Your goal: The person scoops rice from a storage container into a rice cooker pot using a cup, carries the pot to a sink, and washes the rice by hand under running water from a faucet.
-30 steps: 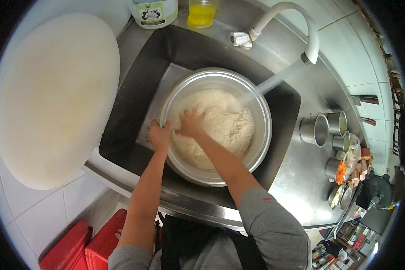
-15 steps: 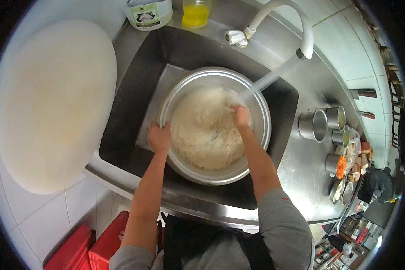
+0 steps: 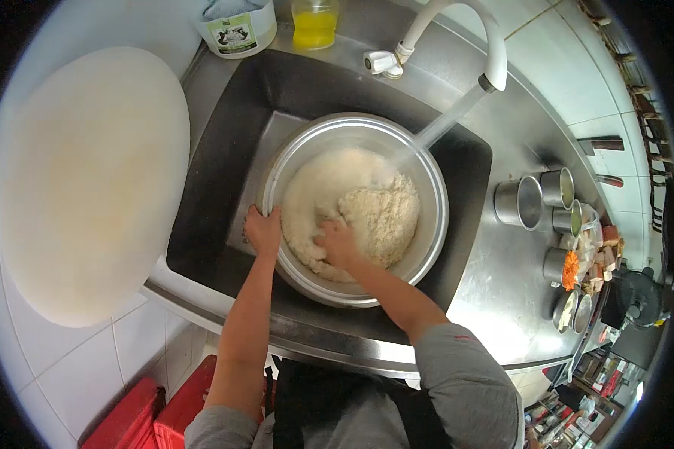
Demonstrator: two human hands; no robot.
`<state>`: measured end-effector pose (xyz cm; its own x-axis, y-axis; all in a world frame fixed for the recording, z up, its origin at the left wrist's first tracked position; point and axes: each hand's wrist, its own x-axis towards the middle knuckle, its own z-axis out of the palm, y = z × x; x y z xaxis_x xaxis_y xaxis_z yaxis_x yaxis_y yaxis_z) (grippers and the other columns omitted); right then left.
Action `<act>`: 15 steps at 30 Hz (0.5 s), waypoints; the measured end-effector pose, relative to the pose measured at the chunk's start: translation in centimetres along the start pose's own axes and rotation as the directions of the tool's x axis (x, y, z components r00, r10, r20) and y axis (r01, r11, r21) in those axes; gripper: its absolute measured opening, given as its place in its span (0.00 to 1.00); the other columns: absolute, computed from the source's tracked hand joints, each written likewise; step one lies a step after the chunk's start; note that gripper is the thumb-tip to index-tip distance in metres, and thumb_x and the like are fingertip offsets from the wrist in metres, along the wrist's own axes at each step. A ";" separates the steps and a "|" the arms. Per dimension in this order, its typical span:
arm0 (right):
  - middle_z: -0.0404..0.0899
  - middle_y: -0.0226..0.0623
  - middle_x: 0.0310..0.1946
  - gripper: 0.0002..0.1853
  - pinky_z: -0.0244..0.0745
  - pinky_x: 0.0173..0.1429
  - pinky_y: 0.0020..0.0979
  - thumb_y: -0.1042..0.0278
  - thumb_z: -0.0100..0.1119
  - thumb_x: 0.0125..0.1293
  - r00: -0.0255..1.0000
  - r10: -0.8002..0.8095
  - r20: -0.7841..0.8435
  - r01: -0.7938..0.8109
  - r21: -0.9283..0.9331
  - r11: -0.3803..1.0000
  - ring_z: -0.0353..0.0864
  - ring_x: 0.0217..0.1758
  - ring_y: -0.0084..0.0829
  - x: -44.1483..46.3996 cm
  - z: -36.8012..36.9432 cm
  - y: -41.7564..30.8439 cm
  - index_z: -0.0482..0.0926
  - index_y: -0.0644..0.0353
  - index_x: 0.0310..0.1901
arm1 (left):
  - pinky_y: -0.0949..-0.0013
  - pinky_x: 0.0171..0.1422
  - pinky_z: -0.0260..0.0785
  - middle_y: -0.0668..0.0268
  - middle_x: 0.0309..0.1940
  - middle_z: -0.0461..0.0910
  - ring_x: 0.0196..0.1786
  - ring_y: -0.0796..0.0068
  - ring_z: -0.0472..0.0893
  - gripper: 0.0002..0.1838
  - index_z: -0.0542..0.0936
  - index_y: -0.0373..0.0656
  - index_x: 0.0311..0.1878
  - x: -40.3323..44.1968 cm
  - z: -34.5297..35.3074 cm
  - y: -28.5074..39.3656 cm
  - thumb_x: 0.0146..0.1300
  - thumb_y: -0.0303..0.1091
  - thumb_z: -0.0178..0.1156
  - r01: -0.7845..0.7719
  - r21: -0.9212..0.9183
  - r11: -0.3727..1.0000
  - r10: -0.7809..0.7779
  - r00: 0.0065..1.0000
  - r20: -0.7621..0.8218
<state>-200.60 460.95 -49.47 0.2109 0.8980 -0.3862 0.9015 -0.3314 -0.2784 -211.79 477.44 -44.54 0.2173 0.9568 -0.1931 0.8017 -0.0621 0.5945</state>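
Note:
A large round metal basin [image 3: 436,243] stands in the sink, holding pale, wet grains that look like rice [image 3: 386,217] under cloudy water. My left hand [image 3: 263,230] grips the basin's left rim, its fingers wrapped over the edge. Inside the basin, my right hand [image 3: 338,243] is down among the grains left of the heaped part, fingers apart and their tips partly hidden in the water. From the white curved faucet [image 3: 496,60], a stream of water runs into the basin's upper right side.
The dark sink [image 3: 217,187] surrounds the basin. A big white oval board [image 3: 90,187] is at left. Behind the sink are a white tub [image 3: 241,34] and a container of yellow liquid [image 3: 314,28]. Metal pots [image 3: 518,202] and orange food pieces [image 3: 570,270] occupy the right counter.
My right hand has swept left and toward me through the rice, which is now heaped at the right. My left hand stays on the rim. Water keeps running.

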 end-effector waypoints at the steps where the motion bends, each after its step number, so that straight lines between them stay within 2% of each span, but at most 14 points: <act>1: 0.67 0.35 0.56 0.26 0.59 0.63 0.56 0.53 0.71 0.45 0.998 0.020 -0.059 -0.019 0.010 1.000 0.60 0.64 0.45 -0.7 1.9 2.1 0.78 0.42 0.50 | 0.52 0.45 0.71 0.43 0.36 0.79 0.41 0.44 0.80 0.23 0.75 0.29 0.40 -0.2 0.0 0.0 0.51 0.41 0.67 0.001 0.020 1.000 -0.002 1.000 0.004; 3: 0.71 0.36 0.52 0.20 0.64 0.61 0.52 0.62 0.68 0.48 0.959 0.254 -0.128 -0.238 0.126 0.963 0.66 0.60 0.46 0.8 5.9 6.5 0.80 0.43 0.46 | 0.52 0.45 0.71 0.43 0.36 0.79 0.41 0.44 0.80 0.23 0.75 0.29 0.41 -0.7 -0.1 0.1 0.51 0.40 0.66 0.012 -0.003 1.000 -0.012 1.000 0.014; 5: 0.76 0.38 0.48 0.17 0.70 0.56 0.44 0.71 0.62 0.52 0.924 0.363 -0.121 -0.348 0.129 0.928 0.72 0.54 0.45 4.0 3.1 11.3 0.80 0.44 0.45 | 0.52 0.45 0.71 0.43 0.36 0.79 0.41 0.44 0.80 0.22 0.75 0.29 0.41 -0.8 -0.6 1.1 0.52 0.40 0.66 0.015 -0.090 0.996 -0.013 1.000 0.018; 6: 0.78 0.40 0.45 0.17 0.73 0.53 0.41 0.74 0.59 0.54 0.958 0.264 -0.108 -0.263 0.028 0.965 0.75 0.52 0.44 4.1 0.0 13.2 0.80 0.44 0.46 | 0.52 0.45 0.71 0.44 0.35 0.79 0.41 0.44 0.80 0.22 0.75 0.29 0.41 -0.8 -0.6 1.2 0.52 0.39 0.66 0.007 -0.065 0.998 -0.007 1.000 0.009; 8: 0.79 0.42 0.45 0.19 0.74 0.53 0.39 0.72 0.59 0.55 0.952 0.290 -0.098 -0.287 0.048 0.957 0.77 0.52 0.42 4.9 -2.7 17.1 0.80 0.42 0.50 | 0.52 0.45 0.71 0.44 0.35 0.79 0.40 0.45 0.80 0.21 0.75 0.29 0.41 -1.0 -0.7 1.0 0.53 0.39 0.66 0.002 -0.010 1.000 -0.002 1.000 -0.006; 11: 0.79 0.43 0.50 0.19 0.70 0.59 0.41 0.61 0.56 0.61 0.922 0.382 -0.058 -0.371 0.140 0.918 0.77 0.54 0.45 1.1 -6.8 18.8 0.77 0.53 0.54 | 0.52 0.44 0.71 0.45 0.34 0.79 0.40 0.45 0.80 0.21 0.75 0.30 0.41 -0.8 -0.8 1.1 0.54 0.39 0.66 0.025 -0.064 0.998 -0.022 0.999 0.045; 14: 0.76 0.53 0.52 0.32 0.68 0.61 0.41 0.44 0.64 0.54 0.843 0.462 0.276 -0.491 0.041 0.870 0.75 0.57 0.46 -1.5 -3.1 20.3 0.77 0.61 0.54 | 0.52 0.42 0.71 0.45 0.34 0.79 0.39 0.45 0.80 0.21 0.75 0.30 0.40 -0.9 -0.6 1.1 0.53 0.40 0.66 0.011 -0.023 1.000 -0.011 1.000 0.007; 15: 0.74 0.54 0.54 0.39 0.67 0.62 0.40 0.36 0.61 0.53 0.818 0.456 0.351 -0.549 0.236 0.802 0.73 0.59 0.46 -3.5 -3.5 18.3 0.75 0.65 0.55 | 0.52 0.42 0.71 0.45 0.34 0.79 0.39 0.45 0.80 0.22 0.75 0.30 0.40 -1.0 -0.7 1.2 0.53 0.41 0.66 0.025 -0.032 0.999 -0.024 0.999 0.021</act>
<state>-183.47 452.74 -50.12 0.4505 0.4815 -0.7518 0.5182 -0.8268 -0.2189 -211.45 476.63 -43.08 0.2095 0.9520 -0.2233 0.7886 -0.0294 0.6143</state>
